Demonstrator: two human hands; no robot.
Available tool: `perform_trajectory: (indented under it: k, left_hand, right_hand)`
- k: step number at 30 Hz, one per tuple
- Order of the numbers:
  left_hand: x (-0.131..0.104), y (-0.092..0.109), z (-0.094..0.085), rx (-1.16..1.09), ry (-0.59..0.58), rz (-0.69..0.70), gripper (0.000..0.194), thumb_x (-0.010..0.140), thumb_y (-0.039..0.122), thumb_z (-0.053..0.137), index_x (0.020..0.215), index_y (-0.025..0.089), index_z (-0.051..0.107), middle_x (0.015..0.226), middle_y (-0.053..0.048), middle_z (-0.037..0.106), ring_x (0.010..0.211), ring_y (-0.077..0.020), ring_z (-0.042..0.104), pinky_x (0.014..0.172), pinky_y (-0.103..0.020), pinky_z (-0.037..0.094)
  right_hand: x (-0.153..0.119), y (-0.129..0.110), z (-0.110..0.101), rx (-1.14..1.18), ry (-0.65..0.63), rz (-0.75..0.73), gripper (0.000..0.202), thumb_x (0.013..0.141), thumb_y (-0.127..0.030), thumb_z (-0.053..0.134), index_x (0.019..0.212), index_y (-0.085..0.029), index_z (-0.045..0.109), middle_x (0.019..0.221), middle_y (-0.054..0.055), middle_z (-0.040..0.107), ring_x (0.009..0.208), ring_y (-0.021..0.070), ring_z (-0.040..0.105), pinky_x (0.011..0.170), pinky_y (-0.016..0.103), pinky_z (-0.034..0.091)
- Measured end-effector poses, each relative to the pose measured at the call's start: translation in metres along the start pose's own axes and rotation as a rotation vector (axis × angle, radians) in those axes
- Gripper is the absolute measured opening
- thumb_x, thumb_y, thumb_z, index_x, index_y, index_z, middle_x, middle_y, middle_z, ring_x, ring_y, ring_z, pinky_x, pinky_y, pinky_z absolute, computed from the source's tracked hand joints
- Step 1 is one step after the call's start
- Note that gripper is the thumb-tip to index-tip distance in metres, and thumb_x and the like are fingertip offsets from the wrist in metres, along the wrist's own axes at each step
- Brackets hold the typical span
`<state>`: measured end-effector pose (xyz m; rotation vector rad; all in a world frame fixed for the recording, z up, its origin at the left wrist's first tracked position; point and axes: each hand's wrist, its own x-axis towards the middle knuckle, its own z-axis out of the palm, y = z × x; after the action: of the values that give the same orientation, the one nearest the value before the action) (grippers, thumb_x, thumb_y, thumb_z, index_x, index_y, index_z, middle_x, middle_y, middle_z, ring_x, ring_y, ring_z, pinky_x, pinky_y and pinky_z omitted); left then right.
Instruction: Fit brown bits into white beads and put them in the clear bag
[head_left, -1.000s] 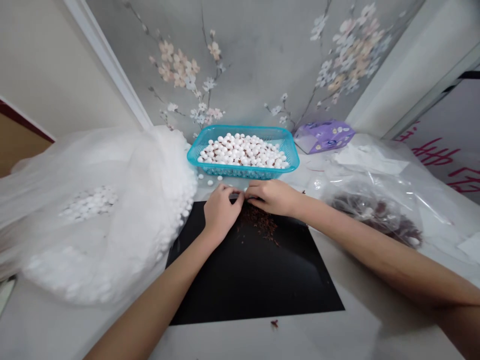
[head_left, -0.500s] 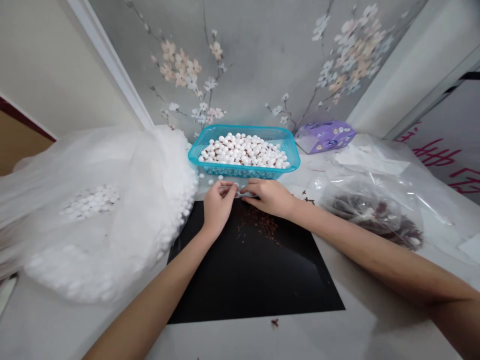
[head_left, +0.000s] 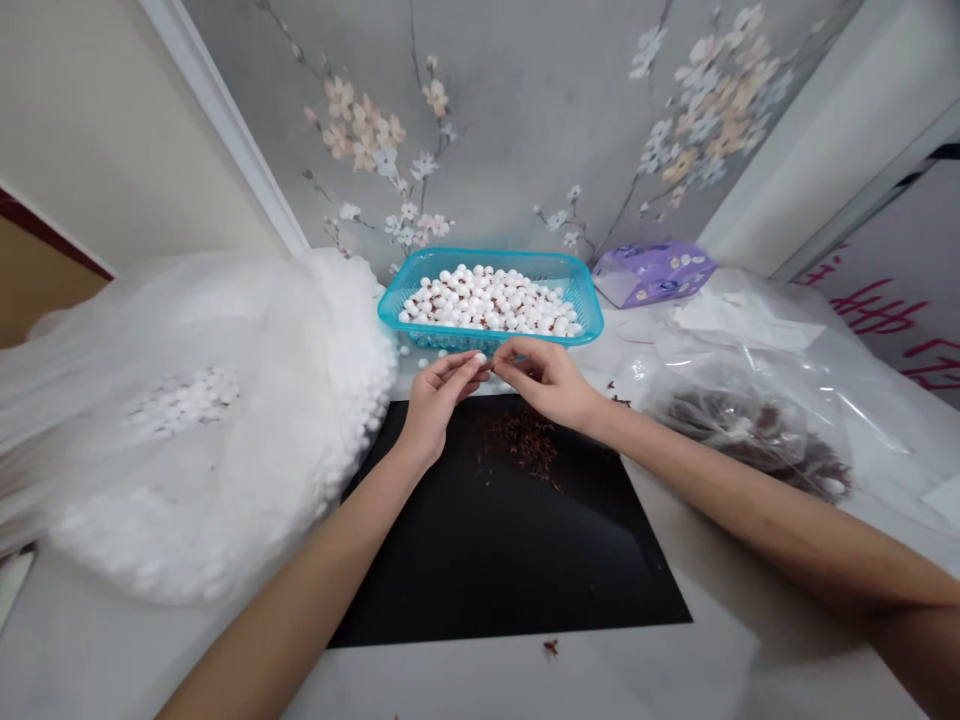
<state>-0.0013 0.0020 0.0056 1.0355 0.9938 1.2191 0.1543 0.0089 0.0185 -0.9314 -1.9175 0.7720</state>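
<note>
While the left hand (head_left: 435, 405) pinches a white ball (head_left: 481, 357) between thumb and fingers, the right hand (head_left: 553, 385) has its fingertips just to the ball's right, set narrow; whether they grip anything, I cannot tell. Being round, the ball shows no long axis. It is near the basket's (head_left: 596, 320) front, beyond the brown bits (head_left: 534, 450) on the mat (head_left: 510, 560).

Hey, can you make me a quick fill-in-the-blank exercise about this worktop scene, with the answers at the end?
1. The left hand holds a small ball whose colour is ____.
2. A heap of brown bits lies on a mat whose colour is ____.
3. Seen from the camera, the purple packet lies to the ____ of the basket.

Missing words: white; black; right.
</note>
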Motion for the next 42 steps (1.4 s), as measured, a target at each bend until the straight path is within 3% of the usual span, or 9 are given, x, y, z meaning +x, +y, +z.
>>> perform_trajectory:
  k: [5, 17, 28, 42]
  left_hand:
    - [-0.0012, 0.0015, -0.0008, -0.054, -0.040, -0.022, 0.023, 0.063, 0.032, 0.073, 0.083, 0.020, 0.071, 0.084, -0.002, 0.071, 0.078, -0.0146, 0.065, 0.078, -0.028, 0.047]
    - [-0.0018, -0.0003, -0.0028, -0.084, -0.076, -0.034, 0.017, 0.063, 0.028, 0.073, 0.079, 0.021, 0.072, 0.083, -0.001, 0.072, 0.075, -0.0128, 0.064, 0.081, -0.028, 0.048]
    - [-0.0011, -0.0022, -0.0036, -0.081, -0.051, -0.018, 0.019, 0.062, 0.028, 0.075, 0.079, 0.021, 0.072, 0.079, -0.001, 0.071, 0.075, -0.0123, 0.064, 0.080, -0.028, 0.048]
    - [-0.0003, -0.0009, -0.0032, -0.085, -0.048, -0.027, 0.018, 0.062, 0.028, 0.074, 0.078, 0.021, 0.071, 0.078, -0.001, 0.071, 0.073, -0.0123, 0.064, 0.078, -0.027, 0.049]
  right_hand:
    - [-0.0015, -0.0015, -0.0004, 0.086, 0.003, 0.032, 0.017, 0.084, -0.030, 0.049, 0.073, -0.017, 0.051, 0.067, -0.002, 0.048, 0.052, 0.0071, 0.041, 0.044, 0.019, 0.032]
    - [-0.0032, -0.0035, -0.0021, 0.003, -0.001, -0.035, 0.020, 0.084, -0.034, 0.049, 0.074, -0.017, 0.050, 0.065, -0.002, 0.048, 0.048, 0.0065, 0.039, 0.044, 0.020, 0.031]
    - [-0.0023, 0.0033, -0.0013, 0.026, 0.027, 0.011, 0.029, 0.082, -0.044, 0.052, 0.075, -0.016, 0.052, 0.069, 0.001, 0.054, 0.056, 0.0096, 0.047, 0.047, 0.021, 0.039]
    - [-0.0002, -0.0010, -0.0015, 0.025, 0.001, 0.034, 0.027, 0.083, -0.042, 0.050, 0.075, -0.017, 0.052, 0.069, 0.002, 0.055, 0.059, 0.0110, 0.050, 0.047, 0.022, 0.039]
